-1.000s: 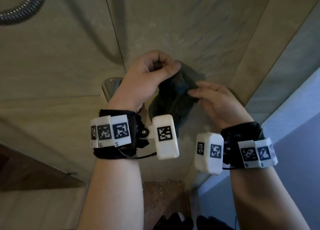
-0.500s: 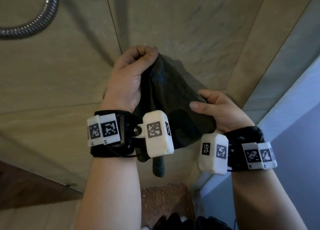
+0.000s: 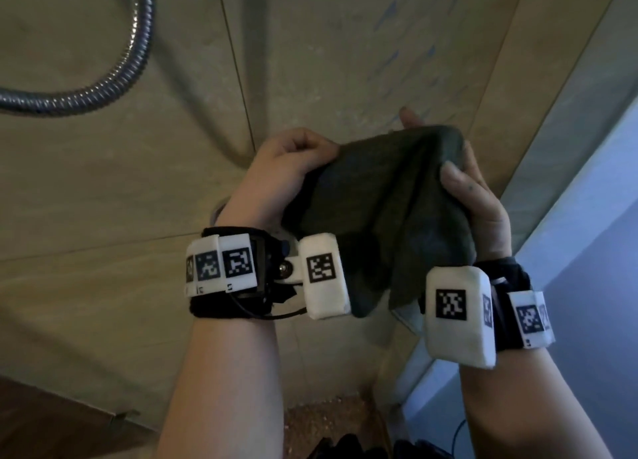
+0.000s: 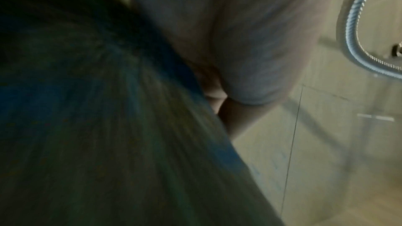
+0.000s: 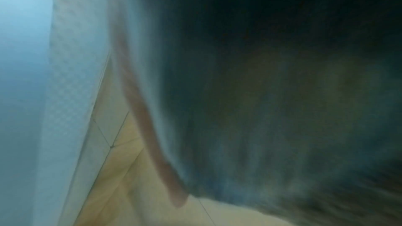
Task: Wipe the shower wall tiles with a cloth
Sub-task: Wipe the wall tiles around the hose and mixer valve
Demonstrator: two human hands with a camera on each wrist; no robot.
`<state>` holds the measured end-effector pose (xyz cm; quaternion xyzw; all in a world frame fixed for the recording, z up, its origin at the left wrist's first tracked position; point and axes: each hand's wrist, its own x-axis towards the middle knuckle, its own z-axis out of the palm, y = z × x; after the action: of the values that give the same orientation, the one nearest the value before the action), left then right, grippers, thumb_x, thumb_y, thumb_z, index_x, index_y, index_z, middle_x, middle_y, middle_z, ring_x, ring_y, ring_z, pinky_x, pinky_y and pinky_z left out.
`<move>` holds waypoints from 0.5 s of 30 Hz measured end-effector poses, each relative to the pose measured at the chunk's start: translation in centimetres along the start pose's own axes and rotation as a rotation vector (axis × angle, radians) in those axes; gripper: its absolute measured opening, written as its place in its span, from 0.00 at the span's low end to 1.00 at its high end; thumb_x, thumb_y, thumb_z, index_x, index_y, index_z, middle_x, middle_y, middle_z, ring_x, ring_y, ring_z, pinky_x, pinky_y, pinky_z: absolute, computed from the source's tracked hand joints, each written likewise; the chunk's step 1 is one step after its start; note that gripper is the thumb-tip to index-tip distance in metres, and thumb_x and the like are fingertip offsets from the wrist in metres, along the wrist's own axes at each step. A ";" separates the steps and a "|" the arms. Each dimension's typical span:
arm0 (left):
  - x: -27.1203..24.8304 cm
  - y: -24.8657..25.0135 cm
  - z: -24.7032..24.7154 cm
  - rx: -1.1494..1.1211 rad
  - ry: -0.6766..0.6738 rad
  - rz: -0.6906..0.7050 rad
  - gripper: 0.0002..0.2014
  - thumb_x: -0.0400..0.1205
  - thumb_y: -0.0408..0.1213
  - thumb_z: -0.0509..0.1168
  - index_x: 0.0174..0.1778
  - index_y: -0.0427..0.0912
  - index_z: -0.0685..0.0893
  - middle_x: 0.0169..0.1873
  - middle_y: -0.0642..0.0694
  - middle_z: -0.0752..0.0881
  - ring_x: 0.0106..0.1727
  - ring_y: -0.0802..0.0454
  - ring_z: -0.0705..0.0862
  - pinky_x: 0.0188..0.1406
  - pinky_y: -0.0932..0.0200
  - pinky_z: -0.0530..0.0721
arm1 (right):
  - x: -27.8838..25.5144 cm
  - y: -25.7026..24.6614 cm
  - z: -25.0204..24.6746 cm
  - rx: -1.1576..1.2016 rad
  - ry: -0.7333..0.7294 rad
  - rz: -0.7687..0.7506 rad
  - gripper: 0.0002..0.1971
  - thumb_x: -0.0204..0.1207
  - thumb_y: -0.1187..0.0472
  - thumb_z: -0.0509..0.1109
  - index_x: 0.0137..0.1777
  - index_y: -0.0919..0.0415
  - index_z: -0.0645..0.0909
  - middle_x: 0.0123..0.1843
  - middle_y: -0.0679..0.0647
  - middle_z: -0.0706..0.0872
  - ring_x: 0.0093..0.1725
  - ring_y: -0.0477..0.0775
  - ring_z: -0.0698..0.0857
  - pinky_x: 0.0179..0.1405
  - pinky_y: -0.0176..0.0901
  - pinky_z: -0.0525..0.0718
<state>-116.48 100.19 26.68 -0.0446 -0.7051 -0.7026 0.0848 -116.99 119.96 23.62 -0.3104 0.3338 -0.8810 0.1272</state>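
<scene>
Nearest the camera, two bare forearms rise from the bottom edge of the head view, each wrist strapped with a black band carrying white blocks printed with black-and-white markers. Between them, low down, a patch of speckled brown floor (image 3: pixel 331 420) shows.

Just beyond the wrists, both hands hold a dark green cloth (image 3: pixel 379 217) up in front of the wall. The left hand (image 3: pixel 279 179) is clenched on the cloth's left edge, fingers curled over and the thumb pressed against the fabric. The right hand (image 3: pixel 480 199) grasps the right edge, its thumb lying across the near face and the fingers wrapped behind; one fingertip pokes up above the cloth's top edge. The cloth spans between the two hands, and its lower part hangs in loose folds down to the wrist blocks. In both wrist views the cloth (image 4: pixel 97 126) fills most of the frame as a dark blur, so the grip cannot be read from them.

Farther off stand the beige shower wall tiles (image 3: pixel 310 51), crossed by thin grout lines and faint blue streaks up on the right. A ribbed metal shower hose (image 3: pixel 103 85) curves along the wall at far left. A pale blue-white panel (image 3: pixel 593 217) edges the scene on the right.
</scene>
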 end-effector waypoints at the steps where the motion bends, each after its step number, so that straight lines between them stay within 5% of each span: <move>1: 0.2 -0.3 0.1 0.057 -0.078 -0.001 0.09 0.79 0.28 0.68 0.34 0.43 0.84 0.33 0.48 0.87 0.34 0.56 0.85 0.37 0.62 0.82 | 0.1 0.2 0.3 0.023 -0.028 -0.027 0.27 0.71 0.63 0.74 0.70 0.60 0.74 0.70 0.59 0.76 0.66 0.59 0.77 0.68 0.56 0.75; 5: 0.4 -1.2 1.5 0.217 -0.356 -0.019 0.04 0.72 0.33 0.69 0.36 0.41 0.80 0.25 0.56 0.82 0.28 0.64 0.79 0.31 0.71 0.76 | 0.1 1.1 0.3 0.107 -0.049 -0.055 0.27 0.72 0.68 0.73 0.71 0.62 0.74 0.72 0.64 0.74 0.71 0.63 0.73 0.70 0.58 0.74; 8: 0.7 -1.3 1.7 0.304 -0.357 0.058 0.06 0.76 0.38 0.72 0.37 0.47 0.80 0.28 0.60 0.84 0.32 0.67 0.80 0.36 0.70 0.75 | 0.0 1.1 -0.2 0.118 0.012 -0.057 0.23 0.73 0.66 0.73 0.68 0.63 0.74 0.61 0.63 0.82 0.61 0.61 0.82 0.65 0.57 0.79; 11: 0.8 -1.1 1.2 0.424 -0.152 0.273 0.10 0.80 0.31 0.70 0.41 0.52 0.81 0.33 0.61 0.85 0.37 0.71 0.81 0.42 0.72 0.76 | 0.1 0.9 -1.1 0.076 0.114 -0.026 0.27 0.72 0.61 0.75 0.68 0.60 0.67 0.56 0.60 0.81 0.54 0.59 0.82 0.62 0.59 0.78; 15: 0.3 -1.3 0.9 0.375 0.200 0.556 0.08 0.78 0.29 0.71 0.46 0.43 0.79 0.41 0.51 0.82 0.43 0.63 0.81 0.44 0.68 0.78 | 0.0 1.5 -2.0 -0.087 0.355 0.036 0.25 0.71 0.60 0.74 0.67 0.53 0.70 0.50 0.54 0.82 0.47 0.52 0.82 0.50 0.50 0.82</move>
<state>-117.09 101.05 25.45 -0.1498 -0.7711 -0.5116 0.3483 -118.22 119.80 21.49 -0.1491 0.3940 -0.9043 0.0685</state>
